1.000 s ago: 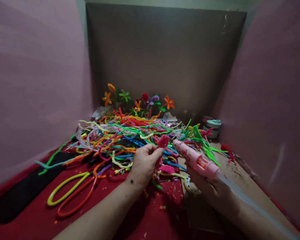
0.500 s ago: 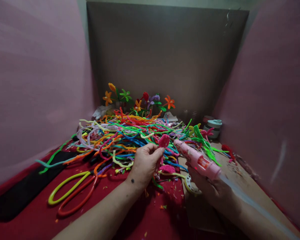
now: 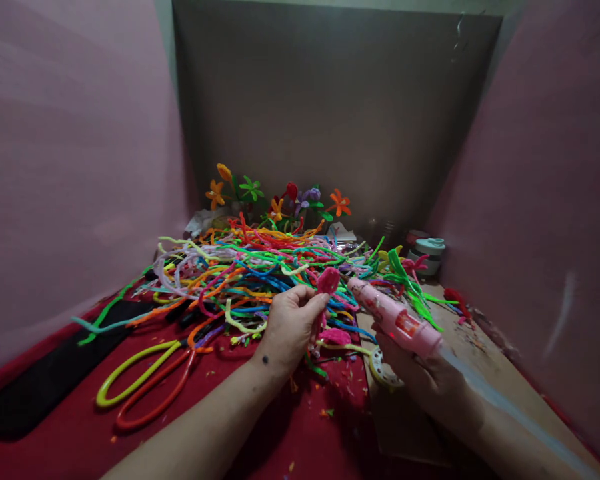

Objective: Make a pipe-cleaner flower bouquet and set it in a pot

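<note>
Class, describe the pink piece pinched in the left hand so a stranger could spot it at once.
Find the heap of coloured fuzzy strips, then the left hand before it. That hand pinches a rounded pink piece near the tip of the pink glue gun; it sits higher than a second pink piece.

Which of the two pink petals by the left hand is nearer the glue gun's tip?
The upper petal, pinched by the left hand and close to the glue gun. The other petal sits lower, farther from the tip.

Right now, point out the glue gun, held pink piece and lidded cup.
Glue gun (image 3: 387,313), head view: pink body.
Held pink piece (image 3: 329,281), head view: its middle.
Lidded cup (image 3: 429,249), head view: the lid.
</note>
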Motion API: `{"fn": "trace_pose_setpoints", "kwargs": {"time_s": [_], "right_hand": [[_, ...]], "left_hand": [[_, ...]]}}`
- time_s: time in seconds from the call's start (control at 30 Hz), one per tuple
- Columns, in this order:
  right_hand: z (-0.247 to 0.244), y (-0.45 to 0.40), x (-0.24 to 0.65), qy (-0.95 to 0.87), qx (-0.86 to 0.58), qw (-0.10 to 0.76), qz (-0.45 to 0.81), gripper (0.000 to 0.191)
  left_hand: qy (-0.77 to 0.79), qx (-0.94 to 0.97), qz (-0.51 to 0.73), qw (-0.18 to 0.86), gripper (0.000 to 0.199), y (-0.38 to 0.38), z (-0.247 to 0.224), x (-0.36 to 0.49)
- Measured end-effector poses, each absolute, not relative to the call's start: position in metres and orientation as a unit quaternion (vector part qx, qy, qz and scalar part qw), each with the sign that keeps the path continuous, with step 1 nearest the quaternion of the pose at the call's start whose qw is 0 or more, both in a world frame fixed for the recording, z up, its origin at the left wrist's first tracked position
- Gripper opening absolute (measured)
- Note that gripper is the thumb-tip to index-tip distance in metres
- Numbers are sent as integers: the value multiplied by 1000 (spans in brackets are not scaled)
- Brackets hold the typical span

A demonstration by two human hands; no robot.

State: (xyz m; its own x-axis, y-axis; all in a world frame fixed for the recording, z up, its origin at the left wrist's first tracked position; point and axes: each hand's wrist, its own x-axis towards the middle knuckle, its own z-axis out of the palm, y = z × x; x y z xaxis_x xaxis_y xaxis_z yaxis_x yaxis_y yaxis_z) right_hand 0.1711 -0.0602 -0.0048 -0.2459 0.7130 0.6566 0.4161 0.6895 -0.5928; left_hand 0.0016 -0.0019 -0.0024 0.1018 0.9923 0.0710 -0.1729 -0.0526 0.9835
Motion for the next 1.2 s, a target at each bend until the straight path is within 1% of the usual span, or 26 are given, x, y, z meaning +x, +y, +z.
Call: {"fn": "trace_pose_setpoints", "kwargs": {"time_s": [0.1,0.33,0.8,1.2], "right_hand": [[-5,-60,171,-767,-371,490,187,47],[-5,-61,170,-763,-371,481,222,46],[-7,-60,172,-766,-396,466,197,47],[-4,-62,170,-775,-392,463,178,47]], "left_hand": [[410,497,529,551,23,-3,0,1],[403,497,536,551,24,-4,1,1],[403,497,540,547,23,-4,2,1],[399,502,536,550,23,-4,2,1]]}}
